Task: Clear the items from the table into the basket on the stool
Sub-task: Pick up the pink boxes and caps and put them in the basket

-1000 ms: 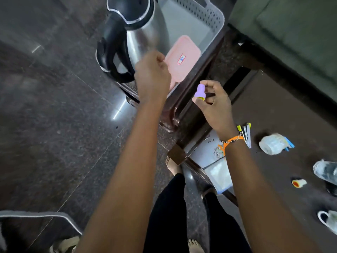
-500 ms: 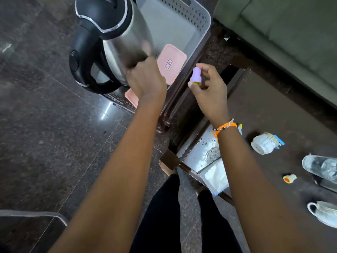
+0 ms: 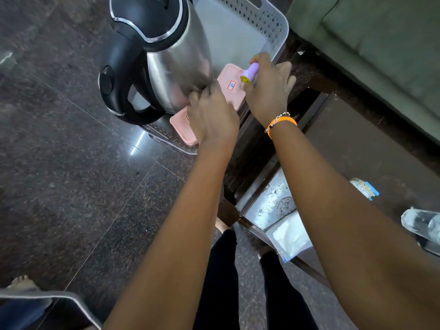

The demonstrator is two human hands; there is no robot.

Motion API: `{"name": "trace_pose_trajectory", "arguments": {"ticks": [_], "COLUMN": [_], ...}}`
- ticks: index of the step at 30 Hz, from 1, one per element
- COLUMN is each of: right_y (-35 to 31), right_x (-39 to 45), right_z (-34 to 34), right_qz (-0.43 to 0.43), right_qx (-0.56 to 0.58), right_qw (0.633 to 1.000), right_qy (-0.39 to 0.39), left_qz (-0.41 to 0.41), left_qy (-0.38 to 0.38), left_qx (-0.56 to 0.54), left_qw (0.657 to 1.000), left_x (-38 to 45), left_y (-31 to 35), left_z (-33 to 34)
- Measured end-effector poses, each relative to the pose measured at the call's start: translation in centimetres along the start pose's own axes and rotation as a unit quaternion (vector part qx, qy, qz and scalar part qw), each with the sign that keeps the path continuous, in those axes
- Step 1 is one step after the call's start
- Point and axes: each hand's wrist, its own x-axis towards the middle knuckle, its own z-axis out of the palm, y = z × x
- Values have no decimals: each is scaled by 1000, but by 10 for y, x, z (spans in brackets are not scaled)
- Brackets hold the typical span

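A grey perforated basket [image 3: 273,22] stands on a dark wooden stool at top centre. Inside it are a steel kettle [image 3: 176,55] with a black handle and lid, and a pink flat lid [image 3: 232,88]. My left hand [image 3: 212,115] rests against the kettle's lower side, fingers curled on it. Over the basket's near rim, above the pink lid, my right hand [image 3: 269,89] pinches a small purple bottle [image 3: 250,73] with a yellow end.
The dark table [image 3: 371,148] lies to the right with a white tape roll [image 3: 364,188], a clear bottle [image 3: 421,222] and a plastic bag [image 3: 289,236] on its lower shelf. A green sofa [image 3: 381,39] is behind. My legs stand on the dark stone floor [image 3: 59,163].
My right hand has carried the purple bottle from beside the stool to over the basket. My left hand has slid down the kettle's side as the kettle settled in the basket.
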Motion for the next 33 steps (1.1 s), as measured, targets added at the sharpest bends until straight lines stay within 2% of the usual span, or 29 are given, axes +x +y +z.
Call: {"name": "trace_pose_trajectory", "arguments": {"ticks": [5,10,13,17,20,23,25,28,30,33], "right_y": [0,-3,-5,-12,-16,-21,-24,-25,-20,-14], "right_x": [-2,-1,-7,-11,-12,-11,-9,-3,6,24], "right_z": [9,17,16,11,13,22,27,27,26,23], "right_qz": [-4,-30,-44,-94,-117,-154,-159,-98,-75,-50], "right_qx": [5,-43,-27,59,45,-67,-82,-33,-74,-123], "right_qw": [1000,999,999,990,983,978,977,992,994,991], "right_qy": [-11,-9,-16,-84,-135,-121,-117,-73,-16,-8], "left_qz": [68,71,70,73,56,30,18,19,35,65], "left_qy": [-46,36,3,-5,-12,-7,-2,10,17,23], "left_qx": [32,-2,21,40,41,35,33,40,35,9], "left_qw": [996,997,997,997,998,999,999,999,999,998], "left_x": [-22,-34,-34,-32,-34,-36,-34,-33,-34,-35], "left_y": [-19,-42,-49,-52,-54,-53,-51,-49,-48,-46], "left_z": [3,-3,-1,4,6,7,6,5,4,1]}}
